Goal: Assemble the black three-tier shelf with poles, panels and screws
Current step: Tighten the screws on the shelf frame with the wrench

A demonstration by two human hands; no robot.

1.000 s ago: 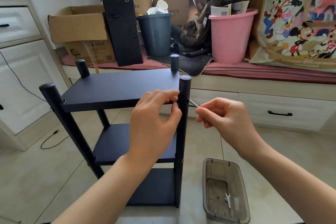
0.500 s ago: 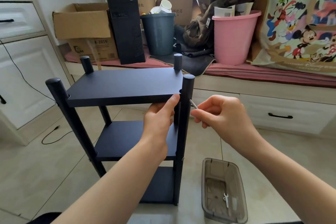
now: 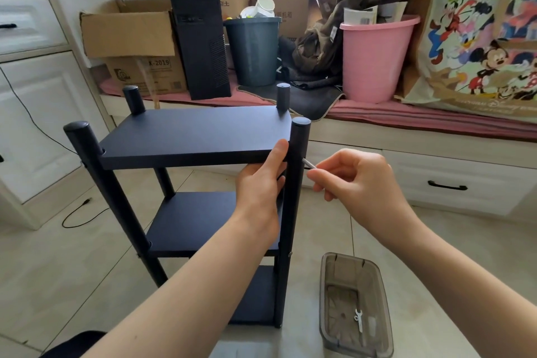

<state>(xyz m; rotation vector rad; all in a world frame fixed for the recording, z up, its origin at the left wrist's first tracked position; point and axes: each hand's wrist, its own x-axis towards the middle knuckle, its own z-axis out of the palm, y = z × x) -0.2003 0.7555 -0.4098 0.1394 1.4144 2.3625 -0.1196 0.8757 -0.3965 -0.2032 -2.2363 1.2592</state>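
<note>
Both hands are working at the shelf standing on the floor: the left hand is gripping the top panel's front corner, while the right hand is pinching a key seated in the front pole. Keeping the key square and the panel steady should stop slipping.

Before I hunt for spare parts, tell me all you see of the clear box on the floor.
The box is a smoky translucent plastic tub, rectangular with rounded corners, open-topped, upright on the tile floor right of the shelf. Two notches cut its far rim. Inside lies a small white wrench; nothing else is clear. Neither hand touches it.
</note>
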